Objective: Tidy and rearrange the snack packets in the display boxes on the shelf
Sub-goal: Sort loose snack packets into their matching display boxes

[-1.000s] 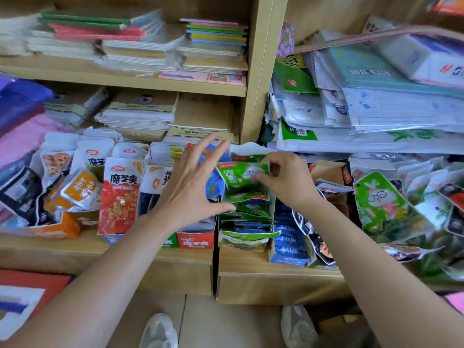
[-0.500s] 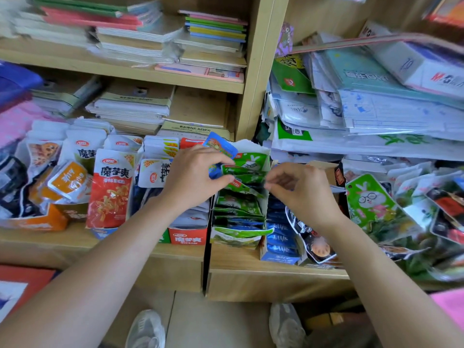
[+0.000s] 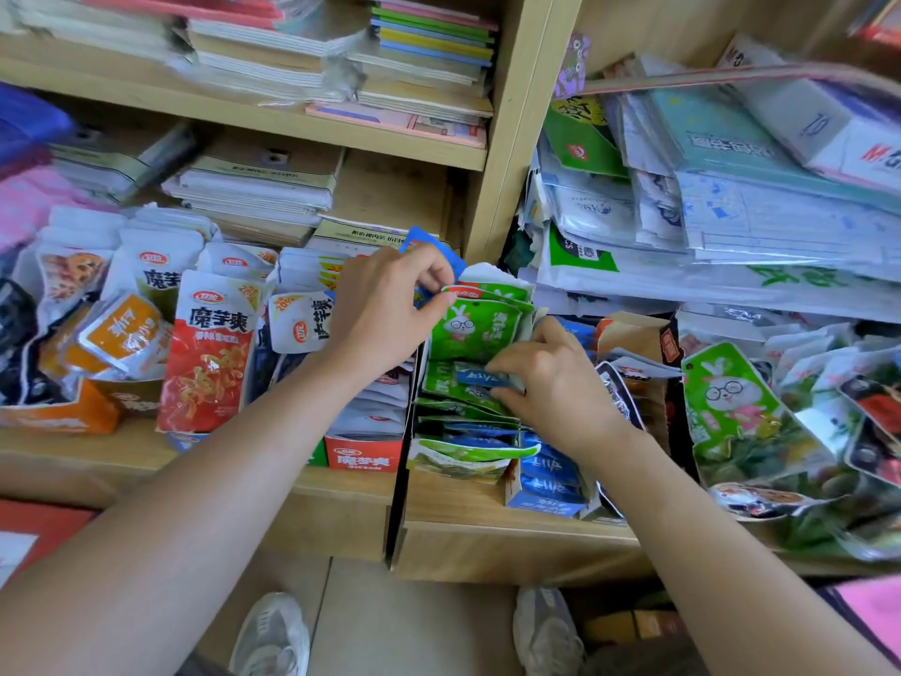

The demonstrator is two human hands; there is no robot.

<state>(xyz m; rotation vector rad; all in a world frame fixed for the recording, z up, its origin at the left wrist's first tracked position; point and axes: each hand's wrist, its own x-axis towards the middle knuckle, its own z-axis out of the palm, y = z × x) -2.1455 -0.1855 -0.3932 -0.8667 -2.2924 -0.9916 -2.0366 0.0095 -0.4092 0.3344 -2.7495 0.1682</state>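
Note:
A row of green rabbit-print snack packets (image 3: 470, 329) stands in a torn display box (image 3: 458, 458) at the middle of the lower shelf. My left hand (image 3: 385, 314) pinches a blue packet (image 3: 434, 251) at the back of that row, its thumb on the top edge of the rear green packet. My right hand (image 3: 551, 387) grips a small blue packet (image 3: 480, 378) among the green ones, lower down in the box. A blue box of blue packets (image 3: 551, 473) stands just right of it.
Red, white and orange snack packets (image 3: 209, 348) fill boxes on the left. Loose green and dark packets (image 3: 731, 407) pile up on the right. Stacked notebooks (image 3: 263, 187) and plastic-wrapped stationery (image 3: 731, 187) sit behind and above. A wooden upright (image 3: 512, 139) divides the shelves. My shoes show on the floor below.
My left hand went from spread open to pinching a blue packet behind the green row. My right hand dropped lower into the box and took hold of a small blue packet.

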